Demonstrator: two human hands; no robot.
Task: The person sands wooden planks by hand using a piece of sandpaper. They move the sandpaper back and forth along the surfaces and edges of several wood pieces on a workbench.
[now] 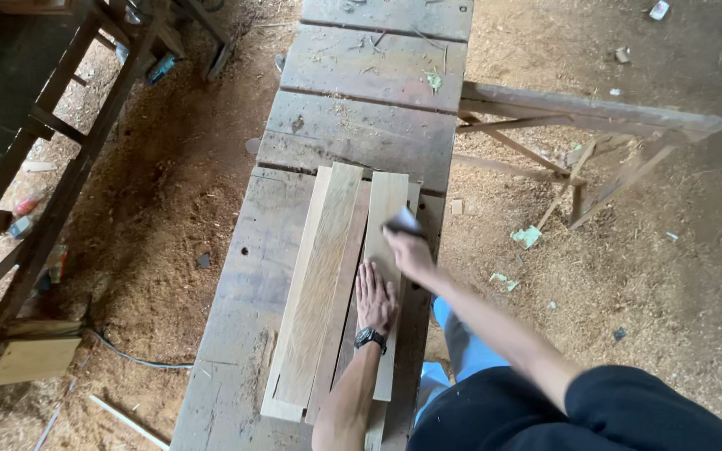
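Several light wooden planks (321,276) lie lengthwise on a long grey workbench (361,125). My left hand (374,299), with a black wristwatch, lies flat with fingers spread on the rightmost plank (385,205), pressing it down. My right hand (407,250) is further up the same plank, closed on a small dark grey sanding piece (403,222) that rests on the wood. The hand looks blurred.
Sawdust covers the floor on both sides of the bench. A wooden trestle (578,125) stands to the right. Dark wooden frames (52,159) stand at the left, with a cable (139,361) and a small board (31,359) on the floor.
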